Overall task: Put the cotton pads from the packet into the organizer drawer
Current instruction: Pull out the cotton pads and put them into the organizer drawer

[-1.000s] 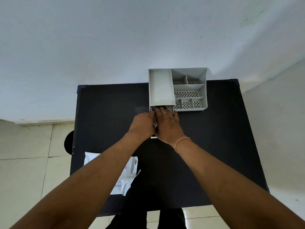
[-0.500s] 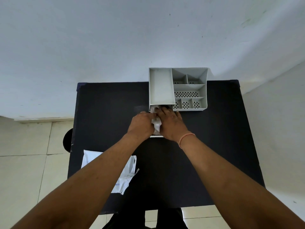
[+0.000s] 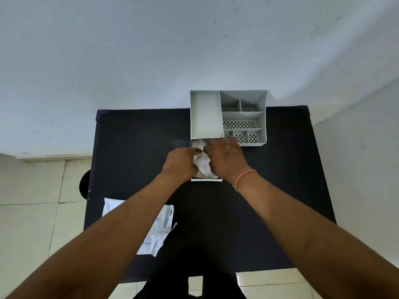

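A grey organizer [image 3: 228, 117] with several compartments stands at the table's far edge. Its white drawer [image 3: 206, 179] is pulled out toward me from under the left compartment. White cotton pads [image 3: 201, 161] fill the drawer and show between my hands. My left hand [image 3: 180, 162] rests on the pads at the drawer's left side, fingers curled down. My right hand [image 3: 224, 156] lies flat over the pads at the right side, fingertips reaching the organizer's front. The white packet [image 3: 160, 231] with blue print lies flat at the table's near left, partly under my left forearm.
The black table [image 3: 280, 180] stands against a pale wall. Tiled floor shows on the left and below the near edge. A dark round object [image 3: 84, 186] sits beside the table's left edge.
My hands have spread apart a little, so more of the white pads shows between them. The drawer seems slightly farther out than a second ago.
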Available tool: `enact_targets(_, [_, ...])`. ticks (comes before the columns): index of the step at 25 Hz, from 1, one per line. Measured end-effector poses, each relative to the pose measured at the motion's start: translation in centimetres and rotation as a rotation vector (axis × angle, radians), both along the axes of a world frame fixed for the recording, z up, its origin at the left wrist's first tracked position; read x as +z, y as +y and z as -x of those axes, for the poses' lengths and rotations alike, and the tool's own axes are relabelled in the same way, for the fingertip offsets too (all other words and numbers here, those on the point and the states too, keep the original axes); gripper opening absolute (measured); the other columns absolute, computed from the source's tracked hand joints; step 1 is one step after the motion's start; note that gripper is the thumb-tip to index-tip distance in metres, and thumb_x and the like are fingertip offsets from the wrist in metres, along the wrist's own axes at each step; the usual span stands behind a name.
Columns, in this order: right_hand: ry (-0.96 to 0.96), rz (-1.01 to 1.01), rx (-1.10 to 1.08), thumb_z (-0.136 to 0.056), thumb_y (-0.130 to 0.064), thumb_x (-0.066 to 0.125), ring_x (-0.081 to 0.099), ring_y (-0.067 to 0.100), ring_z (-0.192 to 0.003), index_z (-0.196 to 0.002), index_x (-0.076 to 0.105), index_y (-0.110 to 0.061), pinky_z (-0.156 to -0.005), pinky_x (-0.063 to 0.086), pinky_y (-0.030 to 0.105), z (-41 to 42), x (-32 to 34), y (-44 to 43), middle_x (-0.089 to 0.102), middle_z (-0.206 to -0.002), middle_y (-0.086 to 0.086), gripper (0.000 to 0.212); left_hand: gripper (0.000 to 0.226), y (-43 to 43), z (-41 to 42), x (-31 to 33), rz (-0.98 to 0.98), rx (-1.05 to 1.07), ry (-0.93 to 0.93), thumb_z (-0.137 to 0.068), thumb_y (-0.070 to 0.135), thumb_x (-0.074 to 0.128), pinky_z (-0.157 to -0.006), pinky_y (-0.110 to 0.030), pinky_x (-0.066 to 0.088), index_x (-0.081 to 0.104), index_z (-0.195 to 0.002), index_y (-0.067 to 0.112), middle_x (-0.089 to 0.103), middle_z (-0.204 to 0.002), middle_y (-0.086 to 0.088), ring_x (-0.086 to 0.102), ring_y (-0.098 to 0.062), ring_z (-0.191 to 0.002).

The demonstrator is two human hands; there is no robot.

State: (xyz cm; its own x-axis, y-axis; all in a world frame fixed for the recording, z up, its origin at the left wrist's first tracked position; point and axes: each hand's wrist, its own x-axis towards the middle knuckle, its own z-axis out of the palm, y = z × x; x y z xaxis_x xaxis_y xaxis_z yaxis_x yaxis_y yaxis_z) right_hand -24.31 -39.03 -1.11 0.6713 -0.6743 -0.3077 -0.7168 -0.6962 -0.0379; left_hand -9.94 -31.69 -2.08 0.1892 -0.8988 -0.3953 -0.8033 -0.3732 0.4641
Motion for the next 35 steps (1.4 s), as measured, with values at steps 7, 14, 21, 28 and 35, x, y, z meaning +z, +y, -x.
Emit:
enact_targets(7, [0.03, 0.074, 0.087, -0.092, -0.041, 0.064, 0.042, 0.032, -0.145, -0.153, 0.039, -0.037, -0.12, 0.01, 0.07, -0.4, -2.5, 0.8, 0.047, -0.156, 0.006, 0.066, 0.026, 1.1, -0.4, -1.0, 0.084, 0.263, 0.139, -0.083, 0.005, 0.075, -0.087, -0.03, 0.063, 0.084, -0.084, 0.028, 0.082, -0.092, 0.011, 0.068, -0.003, -0.072])
enact_targets(14, [0.027, -0.004, 0.025, -0.091, -0.048, 0.064, 0.034, 0.031, -0.15, -0.154, 0.034, -0.038, -0.116, -0.005, 0.075, -1.1, -2.6, 0.5, 0.041, -0.16, 0.005, 0.07, 0.03, 0.9, -0.3, -1.0, 0.136, 0.233, 0.111, -0.075, 0.0, 0.077, -0.078, -0.033, 0.059, 0.072, -0.093, 0.023, 0.076, -0.092, 0.002, 0.068, -0.015, -0.076])
enact_targets(21, [0.062, -0.184, -0.003, -0.091, -0.03, 0.069, 0.016, 0.027, -0.159, -0.16, 0.024, -0.036, -0.122, 0.001, 0.072, 0.5, -1.3, 0.8, 0.022, -0.171, 0.005, 0.083, 0.052, 0.0, 0.2, -1.0, 0.075, -0.043, -0.095, -0.098, 0.021, 0.063, -0.097, -0.041, 0.056, 0.056, -0.149, 0.022, 0.068, -0.134, -0.014, 0.071, -0.034, -0.114])
enact_targets(28, [-0.108, -0.072, -0.099, -0.088, -0.04, 0.07, 0.059, 0.023, -0.129, -0.127, 0.065, -0.027, -0.12, 0.027, 0.059, 0.0, -1.0, 1.3, 0.063, -0.137, 0.0, 0.041, 0.068, -0.7, 0.4, -1.0, -0.054, -0.105, -0.164, -0.09, 0.034, 0.071, -0.094, -0.045, 0.061, 0.046, -0.151, 0.018, 0.073, -0.127, -0.013, 0.074, -0.034, -0.111])
enact_targets(35, [-0.189, 0.003, -0.173, -0.087, -0.032, 0.071, 0.059, 0.027, -0.129, -0.118, 0.072, -0.024, -0.118, 0.032, 0.057, 0.6, -1.2, 2.6, 0.067, -0.133, 0.002, 0.033, 0.08, -0.3, 0.4, -0.6, -0.053, -0.147, -0.186, -0.092, 0.032, 0.07, -0.091, -0.043, 0.06, 0.035, -0.162, 0.018, 0.075, -0.124, -0.014, 0.074, -0.035, -0.108])
